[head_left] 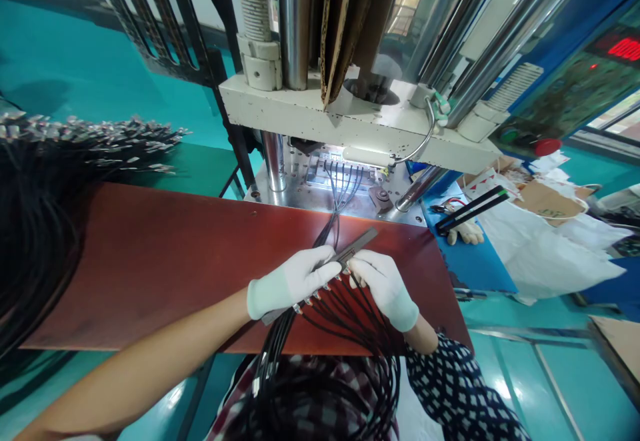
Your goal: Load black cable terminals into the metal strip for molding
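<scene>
My left hand (305, 276), in a white glove, is closed around a flat grey metal bar (357, 244) that slants over the table. Several black cables (345, 318) with small shiny metal ends line the bar's near edge. My right hand (383, 284), also gloved, pinches a cable end against the bar, right of my left hand; its fingertips partly hide that end. The cables loop down over my lap. Beyond my hands, other cables (340, 204) run into a metal mould (345, 173) in the press.
The reddish-brown table (165, 254) carries a large bundle of black cables (40, 228) at left. The press's white plate (320, 111) hangs over the mould between steel columns. At right, a blue surface (493, 271) holds a glove (465, 231) and pliers, beside white sacks (545, 254).
</scene>
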Demonstrator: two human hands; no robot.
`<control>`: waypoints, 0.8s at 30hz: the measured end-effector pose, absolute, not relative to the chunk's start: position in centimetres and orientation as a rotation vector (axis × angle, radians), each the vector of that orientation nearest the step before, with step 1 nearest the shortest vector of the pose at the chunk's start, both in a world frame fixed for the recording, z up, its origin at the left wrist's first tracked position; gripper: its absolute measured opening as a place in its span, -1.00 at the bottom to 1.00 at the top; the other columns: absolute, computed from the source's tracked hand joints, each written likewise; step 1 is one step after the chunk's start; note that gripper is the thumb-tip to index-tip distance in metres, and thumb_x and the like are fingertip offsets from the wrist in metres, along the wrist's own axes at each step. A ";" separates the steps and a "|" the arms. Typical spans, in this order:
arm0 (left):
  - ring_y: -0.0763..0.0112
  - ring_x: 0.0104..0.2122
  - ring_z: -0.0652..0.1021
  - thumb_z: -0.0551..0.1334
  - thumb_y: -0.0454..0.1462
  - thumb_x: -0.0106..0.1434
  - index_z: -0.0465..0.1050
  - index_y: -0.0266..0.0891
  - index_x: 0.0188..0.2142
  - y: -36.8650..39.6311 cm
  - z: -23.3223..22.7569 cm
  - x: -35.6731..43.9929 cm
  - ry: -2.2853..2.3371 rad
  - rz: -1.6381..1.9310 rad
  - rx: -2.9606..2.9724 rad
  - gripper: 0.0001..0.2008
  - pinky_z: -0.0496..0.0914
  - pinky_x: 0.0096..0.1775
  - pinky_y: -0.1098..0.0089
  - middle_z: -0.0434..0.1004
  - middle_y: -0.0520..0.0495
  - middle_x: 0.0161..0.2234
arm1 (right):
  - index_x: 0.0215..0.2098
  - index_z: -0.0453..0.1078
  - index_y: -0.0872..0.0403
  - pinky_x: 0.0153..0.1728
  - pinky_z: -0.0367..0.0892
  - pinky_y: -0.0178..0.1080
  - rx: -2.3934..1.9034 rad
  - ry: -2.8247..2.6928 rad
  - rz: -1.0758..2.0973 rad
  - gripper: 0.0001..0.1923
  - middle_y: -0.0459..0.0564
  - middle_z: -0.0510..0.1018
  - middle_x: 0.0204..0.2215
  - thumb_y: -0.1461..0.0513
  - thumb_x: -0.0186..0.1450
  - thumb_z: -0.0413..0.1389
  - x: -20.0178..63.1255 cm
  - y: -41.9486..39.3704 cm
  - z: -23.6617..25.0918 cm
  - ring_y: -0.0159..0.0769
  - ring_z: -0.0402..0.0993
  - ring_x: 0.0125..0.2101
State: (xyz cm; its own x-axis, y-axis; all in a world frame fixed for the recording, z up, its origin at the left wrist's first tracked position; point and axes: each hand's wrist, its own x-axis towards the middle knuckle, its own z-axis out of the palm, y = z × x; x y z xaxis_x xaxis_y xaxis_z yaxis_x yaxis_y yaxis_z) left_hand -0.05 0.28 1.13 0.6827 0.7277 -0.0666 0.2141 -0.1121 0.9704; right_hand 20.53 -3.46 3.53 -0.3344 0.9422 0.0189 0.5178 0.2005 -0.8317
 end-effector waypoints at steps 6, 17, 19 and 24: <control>0.50 -0.47 0.27 0.00 0.04 0.41 0.18 -0.26 -0.40 0.3 1.1 0.2 0.787 0.561 1.741 -0.57 0.22 -0.41 0.45 0.18 0.08 -0.48 | -0.39 0.35 0.18 -0.22 0.22 -0.48 -1.588 -1.802 1.096 -0.63 -0.08 0.46 -0.42 0.14 0.43 -0.13 20.4 -4.3 3.8 -0.57 0.35 -0.38; 0.50 -0.50 0.33 0.02 0.06 0.40 0.16 -0.24 -0.39 0.2 0.9 0.2 0.795 0.551 1.634 -0.57 0.27 -0.44 0.45 0.22 0.09 -0.49 | -0.45 0.50 0.07 -0.30 0.05 -0.34 -1.728 -2.002 -0.112 -0.79 -0.16 0.49 -0.53 0.23 0.27 0.07 19.5 -4.8 2.3 -0.52 0.29 -0.47; 0.50 -0.49 0.32 0.02 0.05 0.40 0.16 -0.24 -0.41 0.2 0.8 0.2 0.808 0.575 1.689 -0.57 0.26 -0.43 0.45 0.22 0.09 -0.49 | -0.52 0.47 0.09 -0.30 0.01 -0.31 -1.670 -2.051 -0.273 -0.79 -0.14 0.45 -0.57 0.27 0.25 0.08 19.4 -4.6 2.1 -0.51 0.26 -0.48; 0.49 -0.49 0.32 0.02 0.04 0.40 0.15 -0.24 -0.41 0.2 0.9 0.2 0.810 0.578 1.665 -0.58 0.26 -0.44 0.45 0.22 0.08 -0.49 | -0.44 0.49 0.08 -0.28 0.04 -0.32 -1.659 -2.075 -0.240 -0.82 -0.13 0.47 -0.52 0.28 0.28 0.08 19.6 -4.8 2.3 -0.52 0.27 -0.45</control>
